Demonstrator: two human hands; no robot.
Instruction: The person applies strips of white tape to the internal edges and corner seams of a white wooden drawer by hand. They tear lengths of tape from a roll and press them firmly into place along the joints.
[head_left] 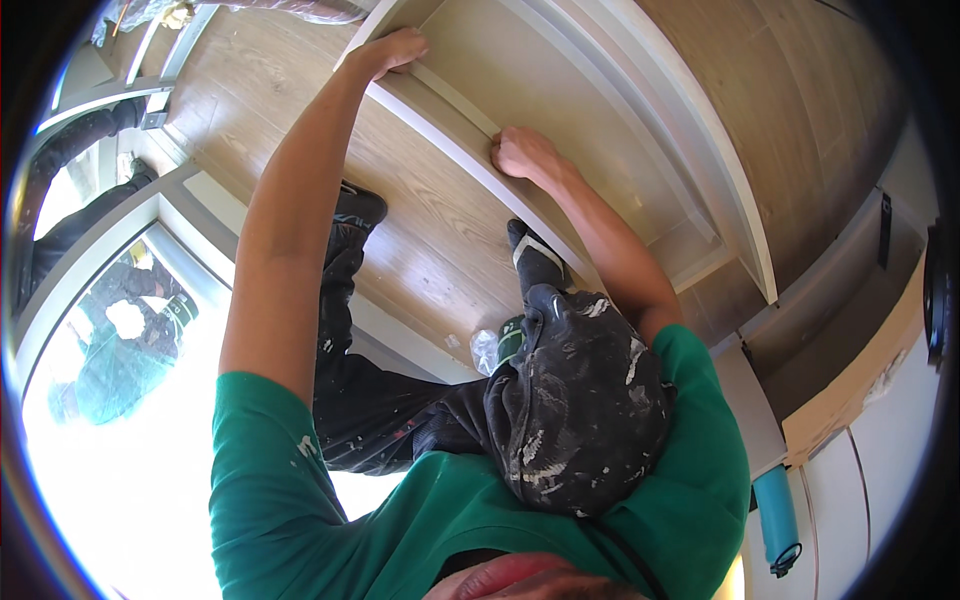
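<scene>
Left hand, 11 o'clock: curled at the near board of a pale shallow frame, 1 o'clock, on wood-look floor. Right hand, between 12 and 1, apart from left: closed at same board, contents hidden. Turquoise bottle, 4 o'clock.

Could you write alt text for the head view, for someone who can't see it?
A left hand and right hand touch the near side of a shallow pale box on a wood floor; below are a green shirt and stained black trousers.
</scene>
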